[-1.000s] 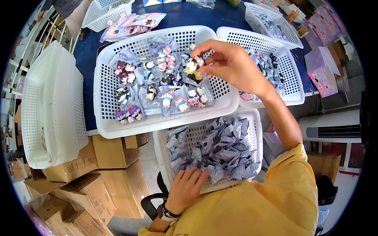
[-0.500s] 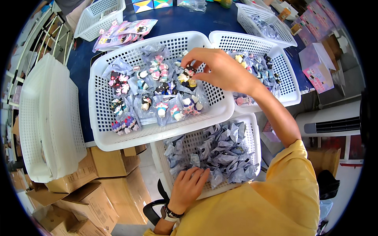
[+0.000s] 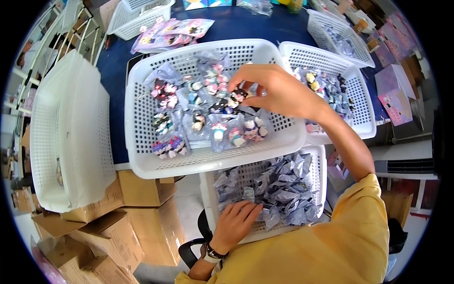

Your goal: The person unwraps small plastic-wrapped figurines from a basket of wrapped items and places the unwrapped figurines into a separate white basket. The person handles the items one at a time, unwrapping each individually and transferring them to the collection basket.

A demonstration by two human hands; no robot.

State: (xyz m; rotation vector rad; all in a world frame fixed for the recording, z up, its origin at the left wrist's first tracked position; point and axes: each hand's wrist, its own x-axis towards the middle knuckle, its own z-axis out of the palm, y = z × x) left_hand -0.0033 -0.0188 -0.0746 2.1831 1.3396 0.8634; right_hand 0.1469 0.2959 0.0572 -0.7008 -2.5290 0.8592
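Note:
My right hand (image 3: 280, 92) reaches over the right part of a large white basket (image 3: 213, 166), its thumb and fingers pinched on a small black figurine (image 3: 238, 95). Pale parts show just below the figurine, partly hidden by the fingers. Around it in the basket lie several groups of small figurines (image 3: 165, 93) in pink, white, black and purple, on clear and grey plastic bags. My left hand (image 3: 235, 221) lies with fingers extended at the near edge of a lower white basket (image 3: 320, 187). Crumpled grey bags (image 3: 288, 189) fill that basket, close to the fingertips; nothing shows in this hand.
A second basket (image 3: 364, 111) of figurines stands to the right, another basket (image 3: 366, 59) behind it. Stacked white baskets (image 3: 71, 137) stand at left above cardboard boxes (image 3: 146, 189). Colourful packets (image 3: 187, 28) lie on the blue table (image 3: 236, 28).
The whole view has shifted, so things sit farther right. My right hand, still pinching the figurine, is slightly farther left and nearer over the large basket. My left hand stays by the grey bags.

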